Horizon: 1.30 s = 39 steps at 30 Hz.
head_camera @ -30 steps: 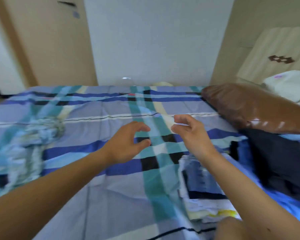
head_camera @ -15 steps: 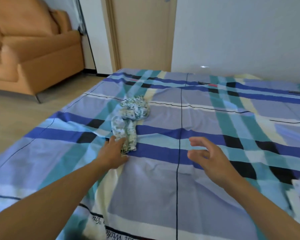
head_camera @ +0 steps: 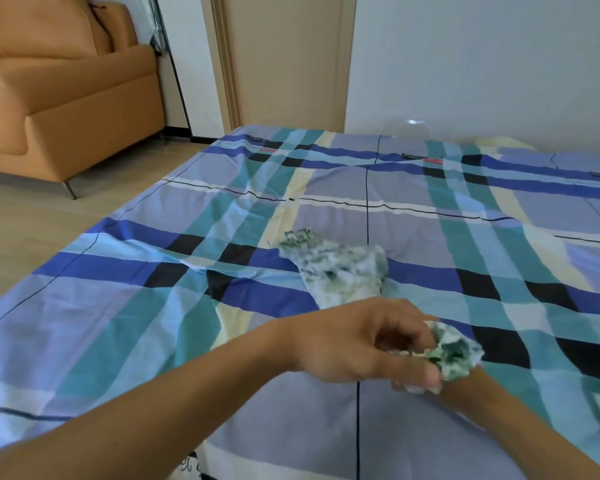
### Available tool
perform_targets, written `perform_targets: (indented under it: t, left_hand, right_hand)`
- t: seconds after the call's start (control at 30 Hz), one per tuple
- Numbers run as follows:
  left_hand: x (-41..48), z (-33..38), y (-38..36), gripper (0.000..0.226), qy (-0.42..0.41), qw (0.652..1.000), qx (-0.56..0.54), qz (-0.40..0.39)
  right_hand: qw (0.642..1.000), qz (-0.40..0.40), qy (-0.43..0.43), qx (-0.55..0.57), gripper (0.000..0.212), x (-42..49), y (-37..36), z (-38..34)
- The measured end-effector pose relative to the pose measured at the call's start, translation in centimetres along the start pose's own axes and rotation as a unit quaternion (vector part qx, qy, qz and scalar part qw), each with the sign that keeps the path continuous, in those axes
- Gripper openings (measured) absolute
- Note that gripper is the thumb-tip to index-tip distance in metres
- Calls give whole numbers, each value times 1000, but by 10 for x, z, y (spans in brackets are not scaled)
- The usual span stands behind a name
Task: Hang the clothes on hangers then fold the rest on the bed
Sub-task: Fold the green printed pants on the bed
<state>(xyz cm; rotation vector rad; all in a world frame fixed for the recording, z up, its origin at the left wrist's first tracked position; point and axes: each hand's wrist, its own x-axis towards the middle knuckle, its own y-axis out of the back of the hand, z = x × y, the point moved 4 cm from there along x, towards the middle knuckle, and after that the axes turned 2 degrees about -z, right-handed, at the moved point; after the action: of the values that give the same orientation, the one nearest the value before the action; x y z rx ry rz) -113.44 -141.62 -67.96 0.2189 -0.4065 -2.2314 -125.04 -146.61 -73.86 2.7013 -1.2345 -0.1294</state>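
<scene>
A small white garment with a green floral print [head_camera: 340, 271] lies crumpled on the plaid bed sheet [head_camera: 136, 306], its near end lifted off the sheet. My left hand [head_camera: 354, 341] reaches across to the right and pinches that bunched end between fingers and thumb. My right hand [head_camera: 465, 386] sits just under and behind it, mostly covered by the left hand and the cloth. Its curled fingertips show below my left thumb, against the same bunch. No hanger is in view.
The bed's left edge drops to a wooden floor [head_camera: 32, 230]. An orange sofa [head_camera: 66, 91] stands at the back left, next to a beige door [head_camera: 284, 64]. A white wall [head_camera: 482, 64] runs behind the bed's far side.
My view has turned left from the pillow end to the foot of the bed. My left hand took the floral garment and pulled its end rightward to my right hand.
</scene>
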Motion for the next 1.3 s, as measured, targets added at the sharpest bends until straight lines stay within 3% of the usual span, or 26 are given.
perform_targets:
  t: [0.07,0.1,0.17,0.23,0.27,0.33,0.37,0.47,0.57,0.63,0.67,0.73,0.8,0.83,0.93,1.03,1.17,1.3]
  left_hand:
    - [-1,-3,10,21,18,999,-4,47]
    - [-2,-12,20,22,34,994,23,100]
    - [-7,-41,45,18,80,961,132,231]
    - [-15,-74,61,26,146,920,212,295]
    - [-17,-90,63,37,176,913,233,283]
    - [-18,-116,56,58,223,911,273,216]
    - [-17,-123,50,65,231,912,286,183]
    - [-11,-129,25,66,210,928,289,107]
    - [-3,-117,2,63,166,960,218,60]
    - [1,-109,-11,59,145,972,185,24]
    - [1,-106,-17,57,145,969,201,12]
    - [2,-108,-23,45,151,960,236,23]
    - [6,-106,-24,20,171,957,226,69]
    - [8,-101,-23,12,174,959,199,101]
    - [12,-67,-20,35,188,961,45,197]
    - [13,-34,-16,34,197,941,-65,267]
    - [13,-8,-6,48,163,924,-118,325]
    - [8,8,-2,50,150,918,-110,349]
  right_hand:
    - [990,10,-15,138,17,-11,8,-10]
    - [973,-4,-39,228,32,-16,16,-6]
    - [941,-92,-63,319,58,-26,30,4]
    - [919,-39,-77,384,31,-30,52,11]
    - [936,-22,-70,344,18,-35,60,2]
    - [925,-34,-157,345,20,-34,73,5]
    - [942,41,-165,290,17,-33,80,4]
    - [931,234,-174,219,21,-32,98,11]
    - [921,285,-172,200,56,-31,107,20]
    - [939,280,-186,73,80,-33,108,9]
    - [940,279,-195,-16,81,-35,105,1]
    - [948,241,-164,-129,57,-38,91,-14]
    - [968,140,-133,-160,18,-41,67,-20]
    - [976,82,-130,-154,19,-45,53,-21]
    - [977,-18,-127,-171,54,-52,23,-17]
    - [970,43,-119,-207,63,-50,18,-20]
    - [959,150,-80,-227,28,-50,31,-26]
    - [960,235,49,-142,27,-57,43,-52]
